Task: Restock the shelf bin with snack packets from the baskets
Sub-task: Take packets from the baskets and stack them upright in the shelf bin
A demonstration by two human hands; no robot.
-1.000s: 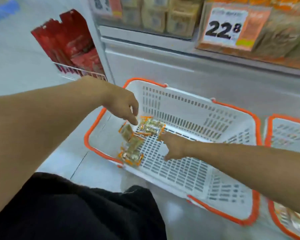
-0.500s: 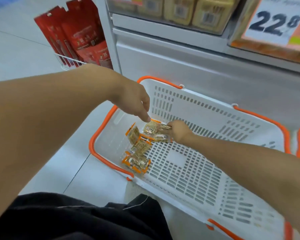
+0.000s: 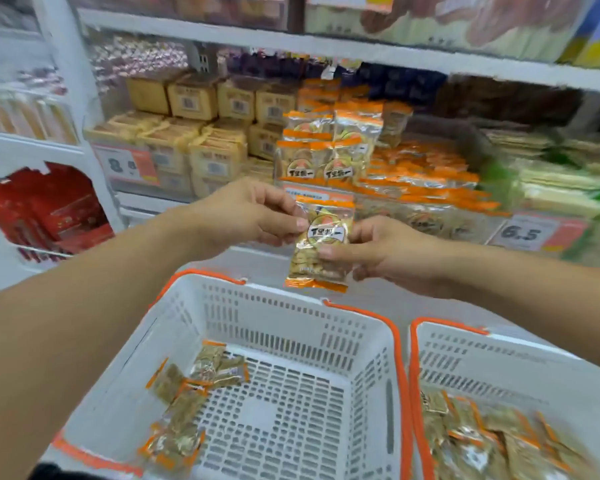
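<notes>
- Store shelving (image 3: 326,46) fills the upper half of the frame, blurred, with two white orange-rimmed baskets on the floor in the lower half.
- We hold one snack packet (image 3: 321,247) upright at centre frame, between the baskets and the shelf bin (image 3: 413,188) of matching orange-edged packets just behind it.
- Our left hand (image 3: 250,213) pinches the packet's upper left edge with curled fingers; our right hand (image 3: 378,251) pinches its lower right side, thumb on the front.
- To do this well, we judge we should keep the label facing out and set the packet upright against the standing packets (image 3: 326,147) at the bin's front.
- Only a few packets (image 3: 187,403) lie in the near basket (image 3: 291,341), lower centre; the right basket (image 3: 499,358) holds many more.
</notes>
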